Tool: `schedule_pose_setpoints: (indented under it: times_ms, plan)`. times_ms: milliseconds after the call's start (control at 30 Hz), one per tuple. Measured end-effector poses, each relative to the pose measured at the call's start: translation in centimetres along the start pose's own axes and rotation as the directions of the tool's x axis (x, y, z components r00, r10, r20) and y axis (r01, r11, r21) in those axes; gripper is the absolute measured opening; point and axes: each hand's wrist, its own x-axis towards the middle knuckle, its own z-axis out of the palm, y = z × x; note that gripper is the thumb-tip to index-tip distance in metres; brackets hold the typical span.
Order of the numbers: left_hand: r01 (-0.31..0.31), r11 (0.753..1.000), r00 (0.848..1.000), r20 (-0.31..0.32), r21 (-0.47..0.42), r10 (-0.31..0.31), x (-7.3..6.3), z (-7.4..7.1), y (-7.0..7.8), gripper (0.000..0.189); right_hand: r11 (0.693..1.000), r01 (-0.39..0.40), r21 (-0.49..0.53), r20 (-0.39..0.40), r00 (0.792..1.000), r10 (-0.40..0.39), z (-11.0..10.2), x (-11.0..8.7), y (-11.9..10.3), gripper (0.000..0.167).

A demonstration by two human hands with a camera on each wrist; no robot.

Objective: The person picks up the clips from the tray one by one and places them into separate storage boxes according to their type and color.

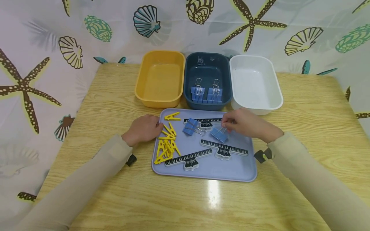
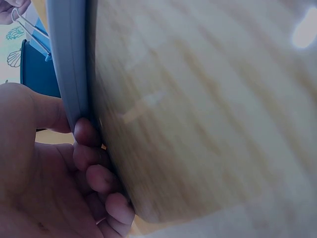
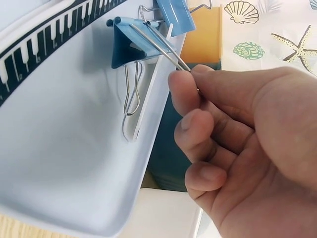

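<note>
My right hand (image 1: 238, 123) pinches one wire handle of a blue binder clip (image 1: 219, 134) between thumb and index finger, over the right half of the lavender tray (image 1: 225, 171). In the right wrist view the clip's (image 3: 141, 39) other handle hangs down. My left hand (image 1: 144, 128) grips the tray's left rim, fingertips (image 2: 101, 178) curled beneath it. Another blue binder clip (image 1: 189, 127) lies on the tray to the left of the held one. Several yellow clothespins (image 1: 167, 144) are piled along the tray's left side. Three piano-keyboard clips (image 1: 224, 150) lie on it too.
Behind the tray stand three bins side by side: yellow (image 1: 162, 77), dark blue (image 1: 208, 72) and white (image 1: 254, 83). Several blue binder clips (image 1: 214, 94) sit inside the dark blue bin. A shell-patterned cloth (image 1: 179, 29) hangs behind the wooden table (image 1: 110, 195).
</note>
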Motion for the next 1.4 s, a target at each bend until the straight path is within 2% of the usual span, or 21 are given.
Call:
schedule_pose_setpoints:
  times_ms: [333, 1133, 1400]
  plan:
    - [-0.003, 1.0, 1.0, 0.003, -0.003, 0.003, 0.0, -0.1, 0.0, 0.038, 0.999, 0.038, -0.008, -0.016, 0.999, -0.038, -0.6, -0.2, -0.4, 0.008]
    - [-0.006, 1.0, 1.0, -0.007, 0.002, 0.006, 0.2, 0.2, -0.1, 0.04, 0.999, -0.019, -0.03, 0.002, 1.0, 0.019, -1.9, -0.2, -1.0, 0.006]
    - [-0.004, 1.0, 1.0, -0.006, 0.008, 0.004, 0.2, 0.3, -0.2, 0.04, 0.999, -0.016, -0.035, -0.004, 1.0, 0.016, -2.1, -0.3, -1.2, 0.008]
